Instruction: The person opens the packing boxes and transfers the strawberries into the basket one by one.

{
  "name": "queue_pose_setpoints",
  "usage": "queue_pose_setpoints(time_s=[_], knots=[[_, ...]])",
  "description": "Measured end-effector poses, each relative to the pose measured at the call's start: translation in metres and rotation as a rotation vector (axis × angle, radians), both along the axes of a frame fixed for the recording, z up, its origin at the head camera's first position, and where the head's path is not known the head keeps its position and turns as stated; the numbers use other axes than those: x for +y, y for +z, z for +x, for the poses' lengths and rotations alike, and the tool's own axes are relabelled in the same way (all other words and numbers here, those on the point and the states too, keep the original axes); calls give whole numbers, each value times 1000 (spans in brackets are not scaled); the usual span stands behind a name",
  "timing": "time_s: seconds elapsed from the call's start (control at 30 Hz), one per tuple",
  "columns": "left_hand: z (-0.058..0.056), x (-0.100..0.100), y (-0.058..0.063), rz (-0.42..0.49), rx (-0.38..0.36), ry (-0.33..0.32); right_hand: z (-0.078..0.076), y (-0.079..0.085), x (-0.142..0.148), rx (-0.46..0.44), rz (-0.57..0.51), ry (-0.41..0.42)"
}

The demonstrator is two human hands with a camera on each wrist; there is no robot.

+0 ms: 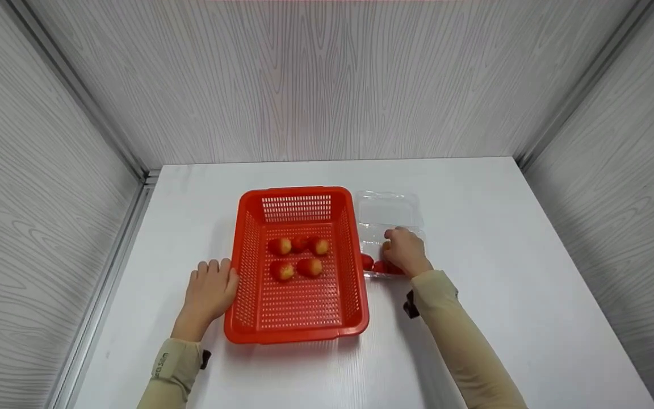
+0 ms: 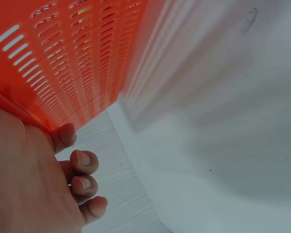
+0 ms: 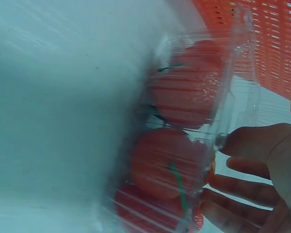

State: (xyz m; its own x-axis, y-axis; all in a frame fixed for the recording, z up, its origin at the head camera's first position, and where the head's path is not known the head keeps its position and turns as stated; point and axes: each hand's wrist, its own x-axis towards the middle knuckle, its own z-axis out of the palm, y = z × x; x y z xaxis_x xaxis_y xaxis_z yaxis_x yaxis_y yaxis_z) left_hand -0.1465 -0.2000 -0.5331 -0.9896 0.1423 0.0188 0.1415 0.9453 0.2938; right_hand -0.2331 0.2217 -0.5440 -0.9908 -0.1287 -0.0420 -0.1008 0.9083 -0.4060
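My left hand [image 1: 208, 289] rests beside the left side of a red perforated plastic basket [image 1: 298, 335]. Its thumb touches the basket just under the rim, and the other fingers lie loosely bent. Inside the basket lie several red-and-yellow fruits [image 1: 281, 270]. At the right, a clear plastic clamshell box [image 1: 389, 210] stands with its lid folded back. My right hand [image 1: 408, 253] reaches over the box's near part. In the right wrist view its fingers are spread at the box edge, with tips against red fruits [image 3: 160, 162] that have green leafy bits; the hand partly hides them.
Everything stands on a white table [image 1: 508, 255]. Wood-grained panels [image 1: 327, 85] rise at the back and on both sides. The clamshell box sits right against the basket's right side.
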Motion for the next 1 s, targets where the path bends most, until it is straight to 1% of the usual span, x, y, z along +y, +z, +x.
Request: queue_pose_setpoints(time_s=[0.17, 0.37, 0.5, 0.63, 0.73, 0.87, 1.0], knots=[[0, 0, 0, -7, -9, 2, 3, -10, 1, -30, -64, 0], [0, 0, -1, 3, -10, 3, 3, -18, 0, -21, -94, -10], [1, 0, -1, 6, -12, 4, 4, -21, -1, -56, -121, -28], [0, 0, -1, 13, -7, 2, 4, -21, -2, -72, -144, -45], [0, -1, -1, 10, -12, 3, 4, -19, -1, -78, -164, -43], [0, -1, 0, 9, -20, 4, 3, -14, 0, -75, -154, -44], [0, -1, -1, 9, 4, -4, 2, -8, 0, -78, -146, -57]])
